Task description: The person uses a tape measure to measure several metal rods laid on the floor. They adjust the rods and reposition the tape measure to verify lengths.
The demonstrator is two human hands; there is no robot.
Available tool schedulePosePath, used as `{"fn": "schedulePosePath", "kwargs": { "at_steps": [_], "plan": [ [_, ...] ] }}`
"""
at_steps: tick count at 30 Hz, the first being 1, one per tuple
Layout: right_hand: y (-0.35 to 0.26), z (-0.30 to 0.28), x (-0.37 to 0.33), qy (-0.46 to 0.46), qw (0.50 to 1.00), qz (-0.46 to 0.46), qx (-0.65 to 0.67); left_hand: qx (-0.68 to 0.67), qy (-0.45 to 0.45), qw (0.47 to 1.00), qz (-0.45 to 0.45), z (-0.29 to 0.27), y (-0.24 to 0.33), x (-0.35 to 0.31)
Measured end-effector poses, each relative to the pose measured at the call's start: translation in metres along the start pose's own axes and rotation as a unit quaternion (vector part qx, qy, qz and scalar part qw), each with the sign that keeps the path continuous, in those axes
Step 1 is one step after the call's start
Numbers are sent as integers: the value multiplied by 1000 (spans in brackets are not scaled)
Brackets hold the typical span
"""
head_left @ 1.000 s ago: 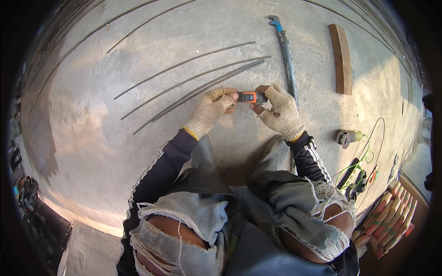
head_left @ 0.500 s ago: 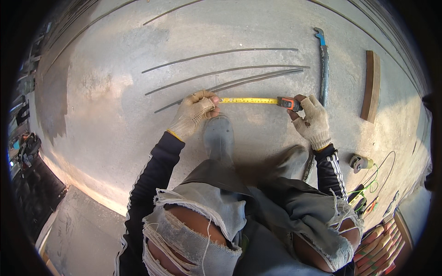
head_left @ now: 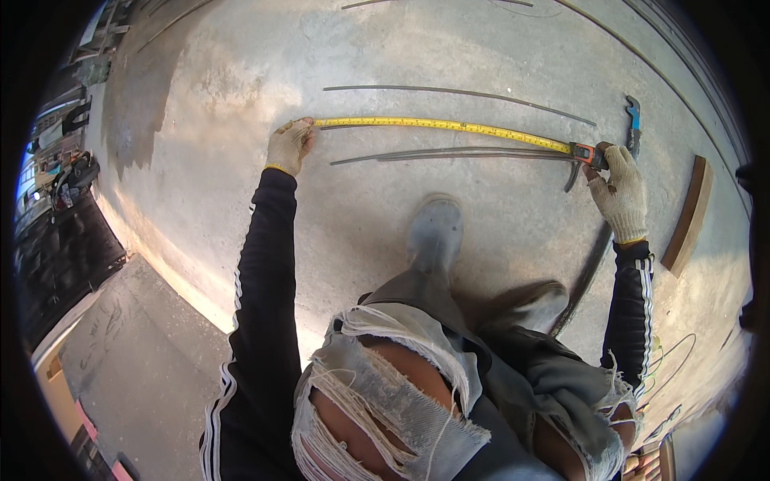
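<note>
Between my hands stretches a yellow tape measure (head_left: pixel 449 126), pulled out over the thin metal rods on the concrete floor. Gloved in pale knit with bare fingertips, my left hand (head_left: pixel 289 147) pinches the blade's free end. My right hand (head_left: pixel 619 188), in a matching glove, grips the orange and black tape case (head_left: pixel 589 155). One rod lies mostly hidden under the blade. A rod (head_left: pixel 457 90) lies beyond it, and a pair of rods (head_left: pixel 449 153) lies nearer my boots.
A bar with a blue hooked end (head_left: pixel 633 120) lies beyond my right hand, its middle hidden by that hand. A brown wooden block (head_left: pixel 686 216) rests farther right. My boots (head_left: pixel 435 228) stand on the floor near the rods. Longer rods run along the far right.
My hands have moved apart and away from me, drawing out much more of the yellow blade. The tape now spans over the rods. My view has shifted left.
</note>
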State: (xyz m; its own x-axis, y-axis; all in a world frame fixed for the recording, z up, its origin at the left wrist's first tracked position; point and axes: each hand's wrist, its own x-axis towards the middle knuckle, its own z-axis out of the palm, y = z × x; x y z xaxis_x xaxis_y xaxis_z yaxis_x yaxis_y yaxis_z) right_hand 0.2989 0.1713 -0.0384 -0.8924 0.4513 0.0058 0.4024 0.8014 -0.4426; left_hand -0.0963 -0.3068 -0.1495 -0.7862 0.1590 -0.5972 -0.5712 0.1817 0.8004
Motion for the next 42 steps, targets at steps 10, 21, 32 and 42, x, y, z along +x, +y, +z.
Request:
{"fn": "schedulePosePath", "kwargs": {
  "at_steps": [10, 21, 32, 42],
  "plan": [
    [-4, 5, 11, -16, 1000, 17, -8, 35, 24, 998, 39, 1, -30, 7],
    [-3, 8, 6, -34, 998, 35, -29, 97, 77, 986, 115, 30, -36, -9],
    [18, 29, 26, -44, 984, 110, -131, 183, 60, 970, 151, 42, -35, -15],
    [24, 29, 21, -59, 981, 116, -141, 190, 57, 968, 151, 44, -30, -19]
  ]
}}
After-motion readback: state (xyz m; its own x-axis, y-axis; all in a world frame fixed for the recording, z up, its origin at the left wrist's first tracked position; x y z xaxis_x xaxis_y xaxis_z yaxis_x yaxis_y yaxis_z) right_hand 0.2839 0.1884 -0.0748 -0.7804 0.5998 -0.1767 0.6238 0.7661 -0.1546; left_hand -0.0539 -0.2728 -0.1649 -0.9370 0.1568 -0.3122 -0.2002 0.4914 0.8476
